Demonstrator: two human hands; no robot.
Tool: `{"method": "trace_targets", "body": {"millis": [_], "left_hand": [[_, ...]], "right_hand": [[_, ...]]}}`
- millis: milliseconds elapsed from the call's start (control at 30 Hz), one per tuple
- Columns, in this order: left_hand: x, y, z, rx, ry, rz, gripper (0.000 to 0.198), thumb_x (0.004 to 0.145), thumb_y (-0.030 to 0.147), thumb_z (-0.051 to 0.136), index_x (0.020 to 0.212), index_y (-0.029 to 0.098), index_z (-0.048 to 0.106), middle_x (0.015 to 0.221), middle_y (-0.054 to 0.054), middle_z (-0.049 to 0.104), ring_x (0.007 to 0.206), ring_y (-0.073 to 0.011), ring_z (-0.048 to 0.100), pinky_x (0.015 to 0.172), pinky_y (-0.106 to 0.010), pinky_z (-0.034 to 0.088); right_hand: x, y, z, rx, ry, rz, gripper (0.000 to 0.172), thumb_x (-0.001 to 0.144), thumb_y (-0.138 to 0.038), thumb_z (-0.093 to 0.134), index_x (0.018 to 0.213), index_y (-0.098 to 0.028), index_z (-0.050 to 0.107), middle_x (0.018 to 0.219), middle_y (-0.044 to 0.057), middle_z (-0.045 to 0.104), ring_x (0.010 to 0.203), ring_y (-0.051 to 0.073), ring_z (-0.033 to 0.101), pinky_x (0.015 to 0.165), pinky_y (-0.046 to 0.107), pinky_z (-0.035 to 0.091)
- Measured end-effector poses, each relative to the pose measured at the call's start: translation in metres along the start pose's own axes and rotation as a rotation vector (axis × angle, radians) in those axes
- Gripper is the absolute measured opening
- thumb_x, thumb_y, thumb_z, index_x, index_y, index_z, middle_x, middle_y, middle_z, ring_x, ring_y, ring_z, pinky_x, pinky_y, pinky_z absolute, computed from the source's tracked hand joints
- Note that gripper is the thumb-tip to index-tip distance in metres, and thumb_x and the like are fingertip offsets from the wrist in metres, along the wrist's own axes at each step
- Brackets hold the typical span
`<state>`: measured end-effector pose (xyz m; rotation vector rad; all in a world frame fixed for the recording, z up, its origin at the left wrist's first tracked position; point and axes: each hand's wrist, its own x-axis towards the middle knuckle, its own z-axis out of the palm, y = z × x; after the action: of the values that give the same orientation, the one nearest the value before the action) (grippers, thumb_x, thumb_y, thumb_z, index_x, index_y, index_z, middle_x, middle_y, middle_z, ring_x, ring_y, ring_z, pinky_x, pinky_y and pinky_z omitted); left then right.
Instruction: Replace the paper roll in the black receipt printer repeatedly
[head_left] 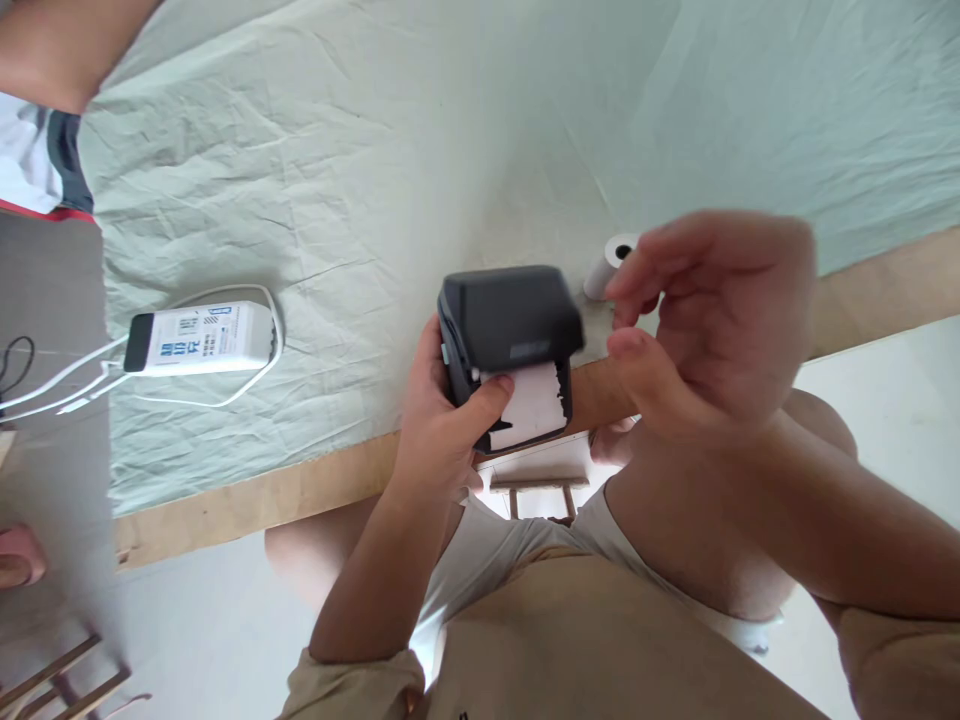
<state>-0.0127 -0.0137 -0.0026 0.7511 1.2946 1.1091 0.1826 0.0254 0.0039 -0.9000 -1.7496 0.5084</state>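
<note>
My left hand [450,420] grips a black portable receipt printer [514,312] near the table's front edge, its thumb pressing on white paper [529,405] that shows below the dark lid. The paper has a jagged torn edge along its right side. To the right of the printer my right hand [720,310] hangs raised and slightly blurred. Its fingers are curled and the thumb is apart from them, with nothing visible between. Just behind its fingertips a white paper roll [604,268] with a dark core is on the cloth, partly covered by the fingers.
A pale green wrinkled cloth [337,180] covers the table, whose wooden edge [255,485] runs along the front. On the left sits a white charging box [210,338] with white cables. Another person's arm [67,50] reaches in at the upper left.
</note>
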Motion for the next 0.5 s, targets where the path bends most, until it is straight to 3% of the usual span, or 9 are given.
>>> {"method": "trace_targets", "body": {"millis": [100,200,300,367,500], "left_hand": [[0.0,-0.001,0.0,-0.049,-0.023,-0.004,0.077,0.069,0.033,0.097,0.138,0.027,0.064,0.117,-0.008,0.078,0.1,-0.0337,0.079,0.072,-0.039,0.069],[0.0,-0.001,0.001,-0.084,-0.038,0.033,0.071,0.073,0.044,0.096,0.133,0.027,0.065,0.122,-0.01,0.078,0.109,-0.0357,0.078,0.079,-0.04,0.069],[0.001,-0.001,0.002,-0.095,-0.056,0.007,0.055,0.082,0.055,0.09,0.123,0.025,0.068,0.107,-0.008,0.079,0.093,-0.0316,0.08,0.067,-0.036,0.067],[0.002,-0.001,0.002,-0.116,-0.065,-0.006,0.045,0.085,0.052,0.088,0.117,0.025,0.07,0.094,-0.005,0.076,0.078,-0.0263,0.079,0.058,-0.033,0.063],[0.004,0.0,0.002,-0.155,-0.054,0.032,0.037,0.088,0.047,0.088,0.112,0.024,0.073,0.091,-0.002,0.075,0.073,-0.02,0.076,0.058,-0.029,0.062]], "right_hand": [[-0.009,0.001,0.004,0.084,-0.068,0.121,0.024,0.091,-0.016,0.068,0.106,-0.03,0.055,0.074,-0.005,0.058,0.062,0.013,0.052,0.056,0.031,0.044],[-0.01,0.007,0.007,0.148,-0.186,0.294,0.028,0.092,-0.023,0.073,0.094,-0.027,0.046,0.067,-0.008,0.048,0.054,0.009,0.043,0.049,0.027,0.035],[-0.006,0.014,0.008,0.236,-0.266,0.428,0.036,0.092,-0.03,0.076,0.086,-0.027,0.041,0.065,-0.009,0.042,0.052,0.008,0.037,0.047,0.026,0.031],[-0.003,0.016,0.008,0.237,-0.286,0.447,0.039,0.09,-0.031,0.077,0.081,-0.026,0.04,0.064,-0.008,0.04,0.052,0.008,0.033,0.047,0.026,0.028],[0.001,0.014,0.009,0.18,-0.299,0.466,0.04,0.088,-0.03,0.076,0.074,-0.025,0.039,0.063,-0.007,0.039,0.054,0.008,0.029,0.049,0.027,0.026]]}}
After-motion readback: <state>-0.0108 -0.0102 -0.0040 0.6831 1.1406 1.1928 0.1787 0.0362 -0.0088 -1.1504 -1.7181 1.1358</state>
